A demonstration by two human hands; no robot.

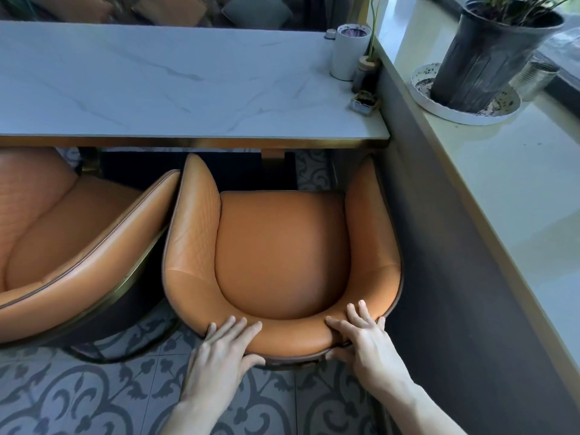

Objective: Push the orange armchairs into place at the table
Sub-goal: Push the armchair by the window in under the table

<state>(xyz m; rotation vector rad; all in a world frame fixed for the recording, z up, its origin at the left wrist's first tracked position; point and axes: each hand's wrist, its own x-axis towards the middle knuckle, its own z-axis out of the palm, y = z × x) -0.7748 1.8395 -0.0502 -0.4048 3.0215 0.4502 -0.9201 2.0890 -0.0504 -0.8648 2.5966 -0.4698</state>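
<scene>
An orange leather armchair [282, 252] stands right below me, facing the white marble table [175, 86]; its arm tips sit at the table's front edge. My left hand [224, 350] grips the top of its backrest on the left, fingers over the rim and thumb behind. My right hand [364, 337] grips the backrest on the right the same way. A second orange armchair [69, 233] stands at the left, angled, its rim touching or nearly touching the first chair's left arm.
A dark wall panel [445, 246] under a pale windowsill [508, 189] runs close along the chair's right side. A white cylinder [348, 51], small jars and a plant stem stand at the table's right end. A potted plant [489, 54] sits on the sill. Patterned tiles cover the floor.
</scene>
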